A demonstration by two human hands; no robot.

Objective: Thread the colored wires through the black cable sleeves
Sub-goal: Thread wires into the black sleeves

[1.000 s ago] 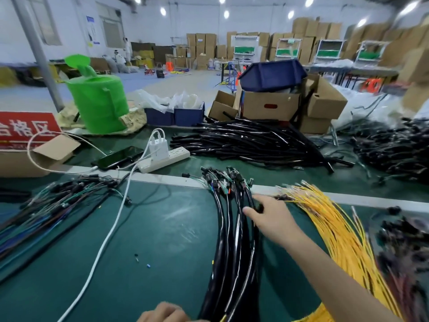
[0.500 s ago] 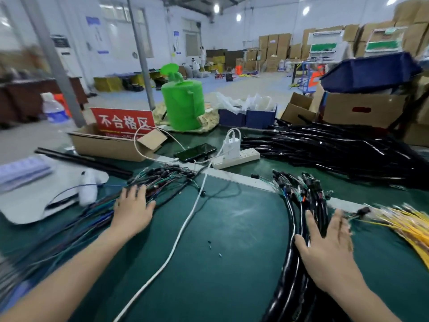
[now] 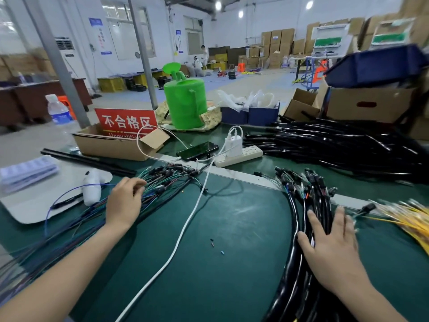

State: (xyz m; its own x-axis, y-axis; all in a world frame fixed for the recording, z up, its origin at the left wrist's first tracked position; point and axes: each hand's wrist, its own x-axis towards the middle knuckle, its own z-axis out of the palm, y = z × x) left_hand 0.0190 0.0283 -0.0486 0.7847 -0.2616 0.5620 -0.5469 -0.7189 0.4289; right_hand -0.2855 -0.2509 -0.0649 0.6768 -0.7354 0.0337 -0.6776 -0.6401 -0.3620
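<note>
Colored wires (image 3: 167,182) ran in a loose fan over the green bench (image 3: 232,263), starting at its near left edge and ending just short of the power strip (image 3: 239,155), their connector ends bunched nearest to it. The left hand (image 3: 124,203) lay on this fan, near and to the left of the power strip, its grip curled down onto the strands. Nearer than the power strip and to its right, the right hand (image 3: 329,247) rested flat on a bundle of sleeved cables (image 3: 294,217), its grip apart and the fingers straight and spread. Yellow wires (image 3: 408,217) lay just right of that hand. A white cable (image 3: 185,231) snaked from the power strip toward the near edge, passing between the two hands. A dark phone (image 3: 198,151) lay just left of the power strip, touching nothing but its lead. Left of that stood a cardboard box (image 3: 116,145) with a red sign (image 3: 126,122). Right of the power strip and slightly beyond it, loose black cable sleeves (image 3: 336,145) were heaped. Beyond the power strip stood a green watering can (image 3: 185,103).
</note>
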